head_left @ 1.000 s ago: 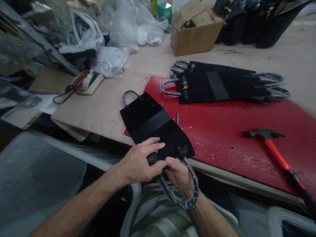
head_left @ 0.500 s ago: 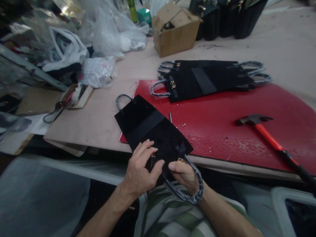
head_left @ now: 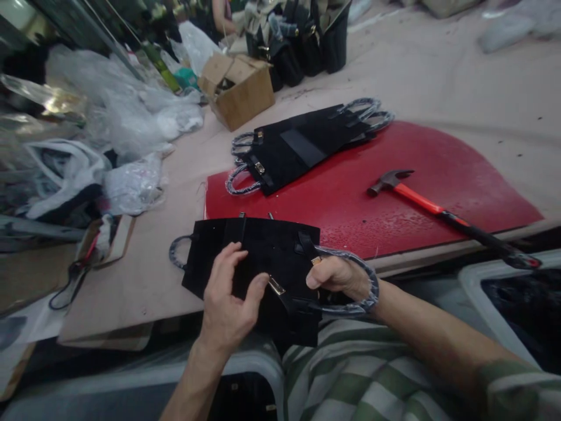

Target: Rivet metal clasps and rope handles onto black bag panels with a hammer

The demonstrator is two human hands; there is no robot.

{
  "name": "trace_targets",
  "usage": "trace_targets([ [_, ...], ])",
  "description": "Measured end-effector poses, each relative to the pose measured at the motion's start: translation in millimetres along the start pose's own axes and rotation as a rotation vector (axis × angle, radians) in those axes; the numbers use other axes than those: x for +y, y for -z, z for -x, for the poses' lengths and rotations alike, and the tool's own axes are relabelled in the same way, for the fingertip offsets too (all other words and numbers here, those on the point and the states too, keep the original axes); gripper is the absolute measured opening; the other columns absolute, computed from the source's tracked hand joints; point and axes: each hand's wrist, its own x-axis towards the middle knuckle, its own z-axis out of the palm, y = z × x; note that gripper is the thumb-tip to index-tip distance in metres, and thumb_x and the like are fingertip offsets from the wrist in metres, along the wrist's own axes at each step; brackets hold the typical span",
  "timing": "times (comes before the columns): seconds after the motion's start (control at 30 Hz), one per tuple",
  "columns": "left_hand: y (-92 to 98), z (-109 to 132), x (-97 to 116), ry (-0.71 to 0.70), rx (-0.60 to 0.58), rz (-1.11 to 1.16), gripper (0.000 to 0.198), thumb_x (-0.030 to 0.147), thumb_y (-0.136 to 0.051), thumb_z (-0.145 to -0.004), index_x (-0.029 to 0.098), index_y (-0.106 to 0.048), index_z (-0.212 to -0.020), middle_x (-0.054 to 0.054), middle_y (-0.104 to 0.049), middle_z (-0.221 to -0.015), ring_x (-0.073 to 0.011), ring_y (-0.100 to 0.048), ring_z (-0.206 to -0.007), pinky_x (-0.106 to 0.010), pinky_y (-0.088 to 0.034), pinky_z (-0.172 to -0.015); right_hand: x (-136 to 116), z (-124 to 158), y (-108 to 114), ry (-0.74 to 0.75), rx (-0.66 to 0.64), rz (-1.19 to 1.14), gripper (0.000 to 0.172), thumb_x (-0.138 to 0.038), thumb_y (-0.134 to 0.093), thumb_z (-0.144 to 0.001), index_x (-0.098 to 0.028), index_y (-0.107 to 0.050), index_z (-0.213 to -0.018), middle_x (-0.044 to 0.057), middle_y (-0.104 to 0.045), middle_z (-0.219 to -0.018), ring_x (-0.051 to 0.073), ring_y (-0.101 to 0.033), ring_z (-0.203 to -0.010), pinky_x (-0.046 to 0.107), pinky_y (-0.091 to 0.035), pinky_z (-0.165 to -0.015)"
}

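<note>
A flat black handbag panel [head_left: 258, 251] lies over the table's front edge. Plastic-wrapped handles loop from both ends, and a gold clasp plate [head_left: 276, 285] shows on a strap near its middle. My right hand [head_left: 335, 278] passes through the right handle [head_left: 372, 286] and pinches the panel's right end beside a small gold fitting. On the panel's left half rests my left hand [head_left: 232, 292], thumb and fingers spread, touching the surface without gripping. Just behind the panel, the tip of a metal pin [head_left: 270, 216] pokes out.
A claw hammer [head_left: 421, 202] lies on the red mat [head_left: 342, 204]. Behind, several similar black panels [head_left: 302, 146] are stacked. Further back stand a cardboard box [head_left: 243, 93] and black bags [head_left: 333, 41]. Plastic bags [head_left: 131, 111] crowd the left. A co-worker's arm [head_left: 221, 20] shows at the top.
The panel has turned to lie more level, and its clasp plate is now uncovered. My left hand has spread wider. My right hand keeps its hold; the whole view has shifted.
</note>
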Motion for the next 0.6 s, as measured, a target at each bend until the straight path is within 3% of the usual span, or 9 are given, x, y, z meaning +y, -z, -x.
trace_targets([
  [0.13, 2.4, -41, -22, -0.035, -0.097, -0.058, 0.044, 0.041, -0.062, -0.091, 0.017, -0.056, -0.127, -0.013, -0.049, -0.145, -0.0290, -0.044, -0.137, -0.050, -0.037, -0.116, -18, -5, -14, 0.010, -0.107, -0.018, 0.018, -0.023, -0.065, -0.051, -0.010, -0.068, -0.063, 0.006, -0.066, -0.058, 0.016, -0.059, -0.051, 0.023, -0.049, -0.049],
  [0.23, -4.2, -51, -30, -0.032, -0.121, -0.072, 0.047, 0.043, -0.063, -0.090, 0.017, -0.057, -0.129, -0.013, -0.050, -0.144, -0.0292, -0.045, -0.136, -0.050, -0.037, -0.117, -25, -5, -25, 0.066, -0.162, -0.084, 0.017, -0.021, -0.066, -0.052, -0.012, -0.066, -0.067, 0.002, -0.064, -0.054, 0.014, -0.060, -0.051, 0.021, -0.051, -0.052],
  [0.37, -11.9, -36, -19, -0.002, -0.115, -0.029, 0.043, 0.040, -0.059, -0.093, 0.016, -0.057, -0.128, -0.014, -0.052, -0.142, -0.0285, -0.047, -0.135, -0.050, -0.039, -0.115, -24, 2, -25, 0.117, -0.105, -0.114, 0.017, -0.021, -0.066, -0.056, -0.012, -0.065, -0.070, 0.001, -0.064, -0.054, 0.015, -0.062, -0.052, 0.024, -0.055, -0.059],
  [0.47, -10.9, -17, -6, 0.000, -0.168, 0.064, 0.035, 0.033, -0.055, -0.096, 0.018, -0.059, -0.128, -0.012, -0.052, -0.142, -0.0259, -0.047, -0.135, -0.047, -0.040, -0.115, -18, 7, -15, 0.097, -0.037, -0.075, 0.013, -0.022, -0.066, -0.056, -0.012, -0.064, -0.064, 0.003, -0.064, -0.054, 0.014, -0.060, -0.050, 0.022, -0.052, -0.053],
  [0.6, -6.3, -3, 5, -0.036, -0.255, 0.136, 0.032, 0.026, -0.049, -0.099, 0.021, -0.060, -0.128, -0.009, -0.050, -0.145, -0.0243, -0.042, -0.139, -0.047, -0.037, -0.118, -13, 7, -3, 0.057, -0.064, -0.037, 0.009, -0.021, -0.065, -0.057, -0.012, -0.064, -0.058, 0.004, -0.063, -0.053, 0.012, -0.055, -0.044, 0.021, -0.046, -0.046],
])
